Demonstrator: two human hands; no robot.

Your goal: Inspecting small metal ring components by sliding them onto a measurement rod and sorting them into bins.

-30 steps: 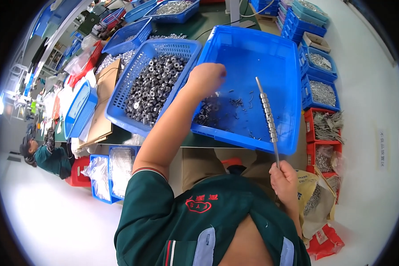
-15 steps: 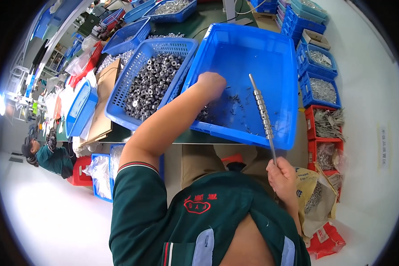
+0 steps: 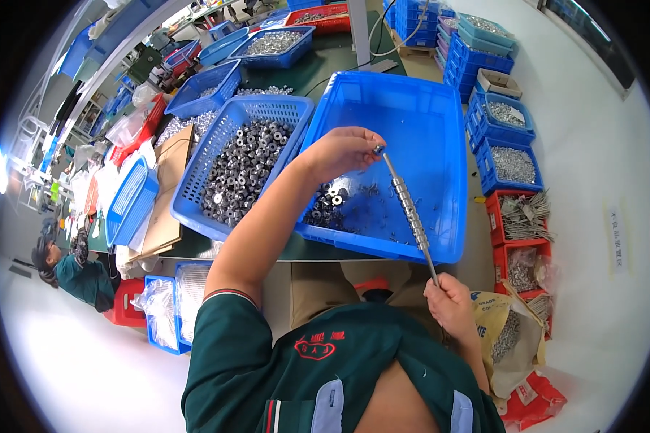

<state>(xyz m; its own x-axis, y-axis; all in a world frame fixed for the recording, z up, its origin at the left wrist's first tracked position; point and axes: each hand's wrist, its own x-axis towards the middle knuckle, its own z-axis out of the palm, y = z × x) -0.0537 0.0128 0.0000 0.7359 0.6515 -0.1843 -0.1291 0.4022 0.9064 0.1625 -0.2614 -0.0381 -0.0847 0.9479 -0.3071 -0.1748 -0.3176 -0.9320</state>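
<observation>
My right hand [image 3: 451,303] is closed round the lower end of a thin metal rod [image 3: 426,257] that slants up and leftward over the blue bin. Several shiny metal rings [image 3: 406,206] sit threaded in a row along its middle. At the rod's upper tip, my left hand [image 3: 347,153] pinches a small dark metal ring [image 3: 378,149] between thumb and fingertips. Whether that ring is on the tip or just touching it, I cannot tell. Below my left hand, a heap of dark and silver rings [image 3: 328,213] lies in the near left corner of the blue bin [image 3: 455,144].
A perforated blue basket [image 3: 188,180] full of similar rings stands left of the bin. Stacked blue crates [image 3: 484,155] and red bins [image 3: 495,224] of metal parts line the right. A yellowish sack [image 3: 534,339] stands near my right arm. Another person [image 3: 83,278] sits far left.
My left hand has risen from low in the bin to the rod's tip, now with a ring in its fingers. The rod has shifted slightly left in my right hand, and the view has tilted.
</observation>
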